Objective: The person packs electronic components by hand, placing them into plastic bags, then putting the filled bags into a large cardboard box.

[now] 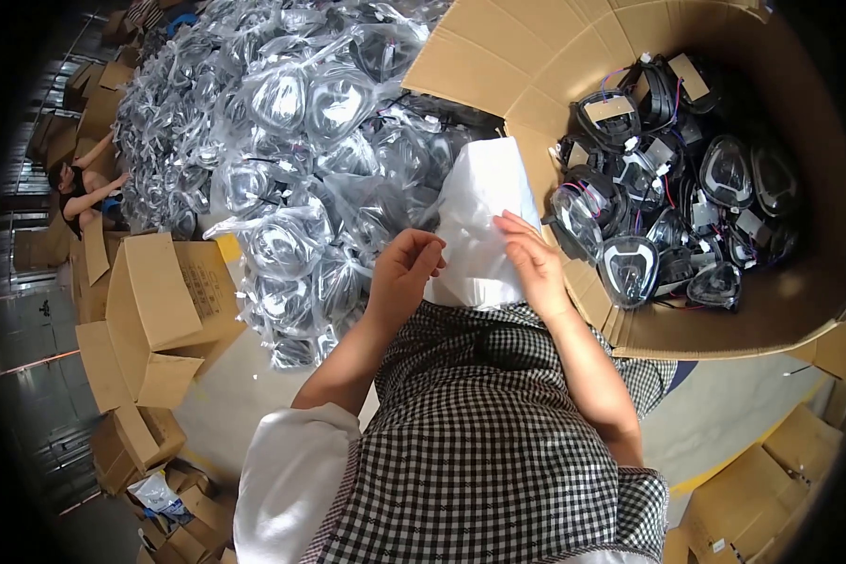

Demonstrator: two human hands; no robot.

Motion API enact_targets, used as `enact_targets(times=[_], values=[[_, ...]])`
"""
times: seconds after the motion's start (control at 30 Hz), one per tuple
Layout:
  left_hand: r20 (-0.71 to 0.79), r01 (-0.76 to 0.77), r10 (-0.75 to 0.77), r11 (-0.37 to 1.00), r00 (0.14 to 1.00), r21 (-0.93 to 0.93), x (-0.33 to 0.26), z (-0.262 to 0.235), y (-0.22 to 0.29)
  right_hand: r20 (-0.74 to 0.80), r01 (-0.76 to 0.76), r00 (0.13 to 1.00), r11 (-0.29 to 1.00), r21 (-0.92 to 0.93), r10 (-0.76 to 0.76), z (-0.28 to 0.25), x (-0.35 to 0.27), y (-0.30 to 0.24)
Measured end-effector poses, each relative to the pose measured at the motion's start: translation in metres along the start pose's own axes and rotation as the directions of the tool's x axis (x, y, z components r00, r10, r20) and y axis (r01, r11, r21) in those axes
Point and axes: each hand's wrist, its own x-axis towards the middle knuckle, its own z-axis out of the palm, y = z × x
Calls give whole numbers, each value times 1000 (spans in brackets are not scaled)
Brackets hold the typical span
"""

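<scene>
A stack of white plastic bags [484,188] lies across my lap, between the heap and the big carton. At its left side my left hand [409,268] is closed, thumb and fingers drawn together. What it pinches, if anything, is too small to make out. My right hand [536,265] rests along the bags' right side, its fingers stretched out and apart over the white plastic. Ahead and to the left rises a heap of clear-bagged parts [282,244], dark-rimmed with rounded clear covers. Similar unbagged parts [630,268] with coloured wires lie in the carton on my right.
The big cardboard carton [498,61] stands open on the right, its flaps spread. Empty-looking cartons [164,291] crowd the left, and more boxes [761,479] sit at the lower right. Another person [85,193] sits beyond the heap at the far left.
</scene>
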Motion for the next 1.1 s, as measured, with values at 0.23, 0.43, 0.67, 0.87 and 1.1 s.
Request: enact_targets(times=[0.23,0.43,0.67,0.87,1.1], values=[[160,328,-302,929,940,-171,25,19,12,0,-66,997,923,379,71,-7,-8,1],[121,405,-394,798,911,-447,71,30,-26,72,94,993,996,-8,-93,-15,-10,-8],[203,591,-569,804,796,-65,52,21,22,-66,67,996,998,9,-67,-23,-16,-4],[159,299,-304,953,939,59,49,26,-9,20,146,989,966,-212,-145,-23,-12,-9],[161,421,-390,847,907,-324,58,7,-33,-211,-260,897,850,458,388,-16,-27,19]])
